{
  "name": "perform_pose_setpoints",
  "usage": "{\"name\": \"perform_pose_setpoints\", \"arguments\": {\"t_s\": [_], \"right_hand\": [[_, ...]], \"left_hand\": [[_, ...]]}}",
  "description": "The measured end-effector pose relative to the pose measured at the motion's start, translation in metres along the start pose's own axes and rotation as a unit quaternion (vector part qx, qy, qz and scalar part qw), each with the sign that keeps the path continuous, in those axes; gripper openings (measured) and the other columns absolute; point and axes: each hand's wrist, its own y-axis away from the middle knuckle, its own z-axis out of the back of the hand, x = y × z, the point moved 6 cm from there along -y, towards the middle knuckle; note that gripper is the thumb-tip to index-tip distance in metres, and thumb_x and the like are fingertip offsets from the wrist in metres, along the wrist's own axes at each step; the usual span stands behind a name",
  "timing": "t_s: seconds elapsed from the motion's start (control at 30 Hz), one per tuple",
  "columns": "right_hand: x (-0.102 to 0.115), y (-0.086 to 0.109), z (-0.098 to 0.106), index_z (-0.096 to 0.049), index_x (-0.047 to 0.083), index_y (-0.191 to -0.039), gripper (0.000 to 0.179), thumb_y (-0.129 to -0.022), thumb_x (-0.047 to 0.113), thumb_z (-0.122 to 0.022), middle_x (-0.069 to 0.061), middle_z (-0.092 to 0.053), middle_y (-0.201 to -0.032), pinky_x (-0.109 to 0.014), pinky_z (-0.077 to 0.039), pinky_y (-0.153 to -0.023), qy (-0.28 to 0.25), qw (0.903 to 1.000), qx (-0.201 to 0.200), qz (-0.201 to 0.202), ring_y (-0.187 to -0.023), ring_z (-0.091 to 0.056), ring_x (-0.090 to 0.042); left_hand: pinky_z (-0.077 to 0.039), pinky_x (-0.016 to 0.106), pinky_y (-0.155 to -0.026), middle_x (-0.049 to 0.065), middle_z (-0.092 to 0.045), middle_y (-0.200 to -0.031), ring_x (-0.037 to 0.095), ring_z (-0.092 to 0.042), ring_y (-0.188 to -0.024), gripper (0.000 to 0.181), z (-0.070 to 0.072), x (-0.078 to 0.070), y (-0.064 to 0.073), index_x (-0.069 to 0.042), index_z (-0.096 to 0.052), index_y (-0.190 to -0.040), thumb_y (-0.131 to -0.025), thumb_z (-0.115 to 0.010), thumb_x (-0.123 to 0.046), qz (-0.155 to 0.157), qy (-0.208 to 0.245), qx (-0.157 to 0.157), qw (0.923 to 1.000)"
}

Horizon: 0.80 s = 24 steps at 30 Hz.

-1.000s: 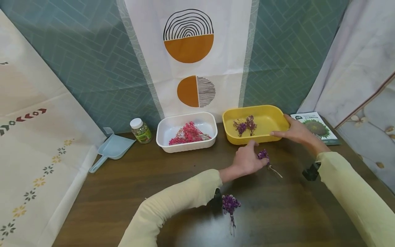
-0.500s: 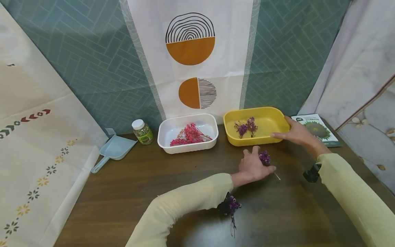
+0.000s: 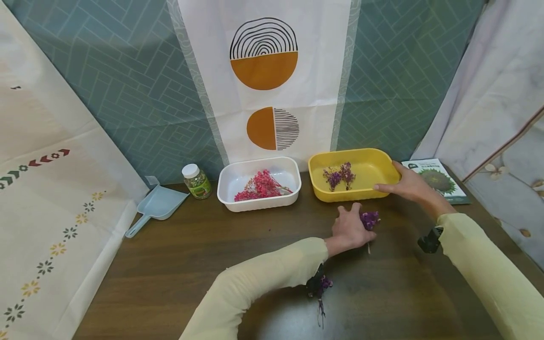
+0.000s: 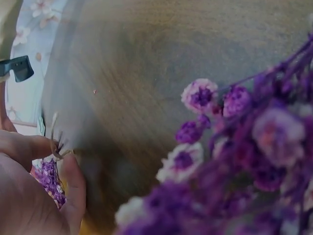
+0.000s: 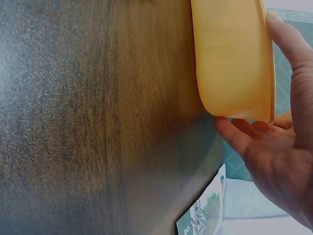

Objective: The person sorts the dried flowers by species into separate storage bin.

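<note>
My left hand (image 3: pixel 350 230) is in front of the yellow tub (image 3: pixel 370 169), pinching a small bunch of purple dried flowers (image 3: pixel 370 220) by its stems. In the left wrist view, the thumb and a finger (image 4: pixel 35 147) meet at the tied stems, with the blossoms (image 4: pixel 51 182) below. My right hand (image 3: pixel 411 185) grips the right end of the tub, thumb on the near rim and fingers around the end wall. Two purple sprigs (image 3: pixel 333 178) lie inside the tub. Another purple bunch (image 3: pixel 321 304) lies on the table, partly hidden by the left wrist camera.
Left of the yellow tub stands a white tub (image 3: pixel 259 205) with pink dried flowers (image 3: pixel 264 183). Farther left are a lidded jar (image 3: pixel 198 183) and a light blue dustpan (image 3: pixel 160 203). A seed packet (image 3: pixel 437 179) lies behind the right hand on the wooden table (image 3: pixel 178 274).
The left hand has drawn back slightly toward me and right, taking the purple bunch between its fingers. The bunch has turned, its stems now pointing toward me. The right hand stays on the tub.
</note>
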Motion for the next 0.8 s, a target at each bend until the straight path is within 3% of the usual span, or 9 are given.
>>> {"name": "perform_pose_setpoints", "arguments": {"t_s": [0.17, 0.4, 0.5, 0.6, 0.8], "right_hand": [[0.0002, 0.0008, 0.0, -0.008, -0.008, -0.155, 0.114, -0.086, 0.056, -0.073, -0.038, -0.036, -0.142, -0.068, -0.028, -0.106, 0.002, 1.0, -0.002, 0.001, -0.121, -0.043, -0.05], [-0.0005, 0.001, -0.0002, -0.008, -0.007, -0.155, 0.114, -0.086, 0.055, -0.073, -0.037, -0.036, -0.142, -0.068, -0.028, -0.106, 0.001, 1.0, 0.0, -0.002, -0.122, -0.043, -0.049], [-0.0001, 0.0014, -0.0008, -0.006, -0.007, -0.156, 0.114, -0.086, 0.054, -0.073, -0.038, -0.034, -0.144, -0.068, -0.027, -0.107, -0.006, 1.0, 0.005, -0.006, -0.124, -0.041, -0.05], [0.0004, 0.002, -0.0006, -0.006, -0.006, -0.156, 0.115, -0.086, 0.055, -0.073, -0.038, -0.034, -0.144, -0.068, -0.027, -0.107, -0.009, 0.9999, 0.006, -0.008, -0.124, -0.041, -0.05], [-0.0005, 0.0013, -0.0007, -0.007, -0.007, -0.156, 0.114, -0.086, 0.054, -0.074, -0.037, -0.036, -0.143, -0.067, -0.028, -0.107, -0.008, 0.9999, 0.004, -0.006, -0.122, -0.042, -0.049]], "left_hand": [[-0.054, 0.031, -0.072, 0.006, -0.052, -0.112, 0.02, -0.061, -0.088, 0.07, -0.0005, 0.0022, -0.0039, -0.029, -0.055, -0.136, -0.075, -0.089, -0.034, -0.02, -0.003, -0.005, 0.9998], [-0.051, 0.024, -0.079, -0.001, -0.067, -0.11, 0.016, -0.063, -0.091, 0.055, -0.0024, 0.002, -0.007, -0.027, -0.059, -0.133, -0.083, -0.082, -0.025, -0.095, -0.024, 0.006, 0.9952], [-0.052, 0.019, -0.062, -0.001, -0.07, -0.11, 0.011, -0.066, -0.069, 0.054, -0.0038, 0.0033, -0.0069, -0.027, -0.059, -0.133, -0.085, -0.082, -0.022, -0.093, 0.012, 0.019, 0.9954], [-0.048, 0.019, -0.045, 0.001, -0.07, -0.104, 0.008, -0.06, -0.047, 0.055, -0.0057, 0.0048, -0.0076, -0.027, -0.058, -0.134, -0.085, -0.081, -0.019, -0.078, 0.056, 0.039, 0.9946], [-0.048, 0.022, -0.042, -0.003, -0.062, -0.071, 0.009, -0.057, -0.042, 0.051, -0.006, 0.0045, -0.0096, -0.028, -0.056, -0.137, -0.09, -0.074, -0.016, -0.077, 0.066, 0.078, 0.9918]]}}
